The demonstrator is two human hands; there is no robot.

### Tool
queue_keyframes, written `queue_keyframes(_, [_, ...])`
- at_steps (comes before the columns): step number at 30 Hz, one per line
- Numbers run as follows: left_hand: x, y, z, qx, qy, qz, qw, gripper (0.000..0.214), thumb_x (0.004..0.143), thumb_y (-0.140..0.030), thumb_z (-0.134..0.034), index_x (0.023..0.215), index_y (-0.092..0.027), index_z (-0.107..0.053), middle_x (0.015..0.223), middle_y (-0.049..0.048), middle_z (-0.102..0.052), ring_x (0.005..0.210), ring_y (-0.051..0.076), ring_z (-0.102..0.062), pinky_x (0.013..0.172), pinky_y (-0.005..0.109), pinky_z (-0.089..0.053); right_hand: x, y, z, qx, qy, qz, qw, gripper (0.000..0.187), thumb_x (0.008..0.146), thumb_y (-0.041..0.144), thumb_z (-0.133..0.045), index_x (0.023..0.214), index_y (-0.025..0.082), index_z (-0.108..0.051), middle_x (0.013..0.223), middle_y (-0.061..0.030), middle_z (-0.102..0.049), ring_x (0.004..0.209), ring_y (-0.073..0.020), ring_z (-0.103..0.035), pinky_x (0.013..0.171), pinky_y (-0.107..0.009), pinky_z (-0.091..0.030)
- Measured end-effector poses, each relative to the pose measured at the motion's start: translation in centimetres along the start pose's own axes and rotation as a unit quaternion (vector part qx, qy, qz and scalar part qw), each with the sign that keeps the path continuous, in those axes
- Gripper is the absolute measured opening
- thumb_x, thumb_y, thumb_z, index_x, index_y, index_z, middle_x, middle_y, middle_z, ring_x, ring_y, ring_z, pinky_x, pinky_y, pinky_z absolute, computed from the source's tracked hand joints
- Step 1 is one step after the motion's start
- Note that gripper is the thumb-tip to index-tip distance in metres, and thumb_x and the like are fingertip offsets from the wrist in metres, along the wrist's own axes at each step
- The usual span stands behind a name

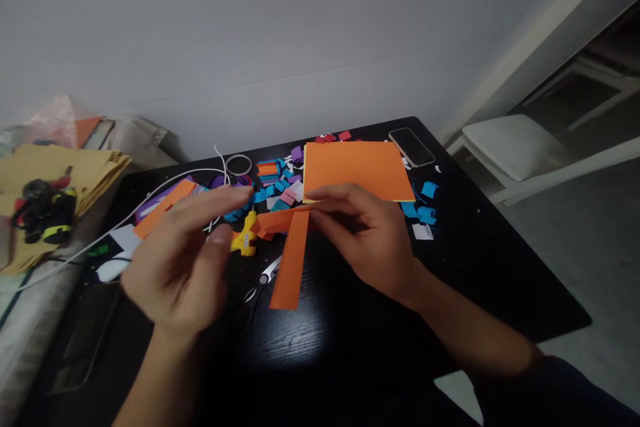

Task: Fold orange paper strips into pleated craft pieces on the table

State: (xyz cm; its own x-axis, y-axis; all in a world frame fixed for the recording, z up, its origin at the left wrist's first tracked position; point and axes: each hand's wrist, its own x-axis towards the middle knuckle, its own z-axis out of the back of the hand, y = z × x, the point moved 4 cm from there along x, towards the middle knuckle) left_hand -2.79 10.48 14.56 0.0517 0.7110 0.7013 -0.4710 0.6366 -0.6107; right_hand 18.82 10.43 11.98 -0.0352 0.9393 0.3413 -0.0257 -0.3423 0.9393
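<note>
Between the fingers and thumb of my right hand (373,237) is pinched an orange paper strip (291,263), one length hanging down and another reaching left. My left hand (183,257) is raised to the left of the strip, thumb and fingers apart, with nothing visible in it. Behind the strip lies a yellow glue gun (245,238), partly covered. A pair of scissors (265,278) rests on the black table (360,360) just left of the hanging length. Beyond my right hand is an orange paper sheet (357,170) on top of a yellow one.
Blue, pink and purple paper pieces (285,193) lie around a roll of tape (239,164). A phone (412,147) sits at the back right corner. A white cable (150,197) crosses the left side. A white chair (515,143) stands to the right.
</note>
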Motion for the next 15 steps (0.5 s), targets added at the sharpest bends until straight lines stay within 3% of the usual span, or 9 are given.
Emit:
queue_keyframes(3, [-0.3, -0.4, -1.9, -0.005, 0.132, 0.058, 0.989, 0.024, 0.098, -0.030, -0.066, 0.122, -0.030, -0.074, 0.117, 0.0032, -0.079, 0.108, 0.024, -0.074, 0.091, 0.039, -0.062, -0.2, 0.2, -0.3, -0.034, 0.021, 0.020, 0.999, 0.017, 0.094, 0.020, -0.075, 0.110, 0.026, -0.073, 0.105, -0.0017, -0.083, 0.097, -0.0196, -0.081, 0.088, -0.035, -0.068])
queue_keyframes(5, [-0.5, -0.5, -2.8, -0.007, 0.169, 0.086, 0.982, 0.018, 0.097, -0.032, -0.071, 0.114, -0.028, -0.074, 0.105, 0.0018, -0.080, 0.094, 0.021, -0.076, 0.083, 0.035, -0.063, -0.4, 0.3, -0.5, -0.030, 0.022, 0.031, 0.999, 0.015, 0.094, 0.020, -0.076, 0.108, 0.026, -0.074, 0.104, -0.0013, -0.083, 0.095, -0.0188, -0.081, 0.087, -0.033, -0.068])
queue_keyframes(9, [-0.8, -0.4, -3.4, -0.021, 0.163, 0.099, 0.981, 0.011, 0.095, -0.031, -0.073, 0.106, -0.027, -0.076, 0.096, 0.0008, -0.079, 0.084, 0.018, -0.075, 0.075, 0.030, -0.061, -0.4, 0.3, -0.7, 0.032, 0.037, 0.008, 0.999, 0.015, 0.091, 0.018, -0.077, 0.104, 0.026, -0.077, 0.099, -0.0004, -0.082, 0.091, -0.0165, -0.080, 0.081, -0.029, -0.068])
queue_keyframes(15, [-1.2, 0.3, -3.2, -0.072, 0.131, 0.145, 0.978, 0.010, 0.094, -0.029, -0.075, 0.103, -0.028, -0.077, 0.095, 0.0000, -0.078, 0.082, 0.016, -0.074, 0.071, 0.026, -0.060, -0.2, 0.6, -0.8, 0.134, 0.085, -0.060, 0.985, 0.021, 0.090, 0.013, -0.076, 0.106, 0.026, -0.080, 0.106, -0.0004, -0.082, 0.101, -0.0168, -0.079, 0.094, -0.031, -0.066])
